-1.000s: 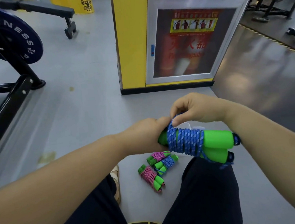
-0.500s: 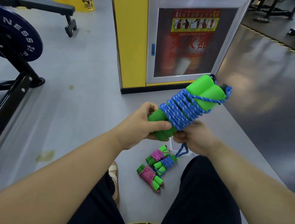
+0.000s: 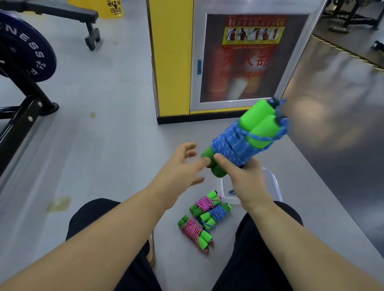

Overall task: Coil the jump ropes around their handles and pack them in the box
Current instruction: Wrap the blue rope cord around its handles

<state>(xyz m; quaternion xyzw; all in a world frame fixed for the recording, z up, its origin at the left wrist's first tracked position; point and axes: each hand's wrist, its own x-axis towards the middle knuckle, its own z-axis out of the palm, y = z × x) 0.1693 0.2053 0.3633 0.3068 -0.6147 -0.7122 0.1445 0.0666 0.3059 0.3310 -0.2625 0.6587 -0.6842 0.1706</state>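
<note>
My right hand (image 3: 241, 176) grips a blue jump rope (image 3: 239, 144) coiled round its two green foam handles, held up and tilted toward the upper right. My left hand (image 3: 181, 169) hovers just left of the bundle with fingers spread, holding nothing. On the floor between my knees lie three coiled ropes: a pink one (image 3: 204, 203), a blue one (image 3: 216, 213) and another pink one (image 3: 194, 231). A clear plastic box (image 3: 273, 182) stands on the floor behind my right hand, partly hidden by it.
A yellow pillar (image 3: 170, 55) with a fire extinguisher cabinet (image 3: 248, 56) stands straight ahead. A black weight rack with a blue plate (image 3: 27, 55) is at the left. My dark-trousered legs fill the bottom; a shoe (image 3: 151, 249) shows between them.
My left hand has let go of the handles and opened. My right hand has taken over the bundle from below and holds it alone, shifted to the right.
</note>
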